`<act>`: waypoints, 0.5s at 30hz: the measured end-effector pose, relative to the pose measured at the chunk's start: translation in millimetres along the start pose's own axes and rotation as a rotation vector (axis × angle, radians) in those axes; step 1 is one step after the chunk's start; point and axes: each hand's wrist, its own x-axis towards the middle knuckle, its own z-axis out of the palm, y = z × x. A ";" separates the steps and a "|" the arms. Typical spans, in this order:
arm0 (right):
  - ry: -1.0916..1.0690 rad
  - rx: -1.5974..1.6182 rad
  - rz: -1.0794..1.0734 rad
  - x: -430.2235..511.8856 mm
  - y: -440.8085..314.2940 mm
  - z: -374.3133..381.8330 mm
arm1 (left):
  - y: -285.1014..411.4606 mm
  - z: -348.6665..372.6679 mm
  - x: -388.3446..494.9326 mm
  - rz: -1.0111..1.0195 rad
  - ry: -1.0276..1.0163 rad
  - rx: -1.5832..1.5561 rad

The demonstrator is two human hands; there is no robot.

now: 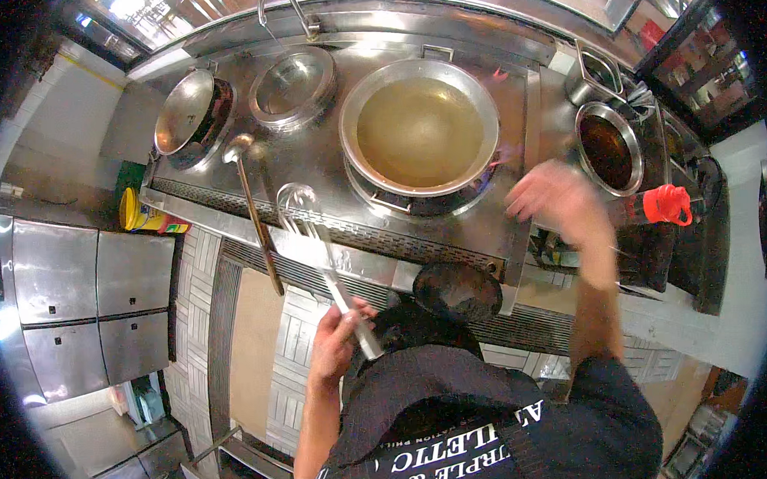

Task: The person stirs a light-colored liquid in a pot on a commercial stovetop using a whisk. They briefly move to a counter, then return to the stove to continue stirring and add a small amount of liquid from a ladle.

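Note:
My left hand (337, 339) grips the metal handle of a wire whisk (317, 242). Its wire head points away from me, above the front edge of the steel range. Blurred by motion, my right hand (556, 198) is over the right end of the range, with the fingers pointing left and nothing visible in them. Just left of those fingers is a large wok (421, 130) of yellowish liquid on a burner. Blue and pink flames (486, 179) show along its right side. A long-handled ladle (250, 193) lies left of the whisk, its handle reaching past the range's front edge.
A second wok (186, 113) tilts on the left burner. Beneath a faucet (287, 18) is a round metal pan (292, 87). To the right are a steel bowl of dark liquid (608, 149), a container with a red lid (667, 204) and a square steel container (596, 74).

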 end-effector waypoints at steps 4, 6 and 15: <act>-0.538 0.195 0.137 -38.5 -30.2 189.0 | 6.2 48.7 31.6 0.007 -0.307 0.124; -0.133 0.283 -0.011 -51.9 -30.9 233.5 | 4.1 58.8 43.3 0.081 -0.431 0.251; 0.641 -0.167 0.378 -140.4 -19.7 214.5 | -123.3 -75.1 109.9 -0.619 -0.640 0.423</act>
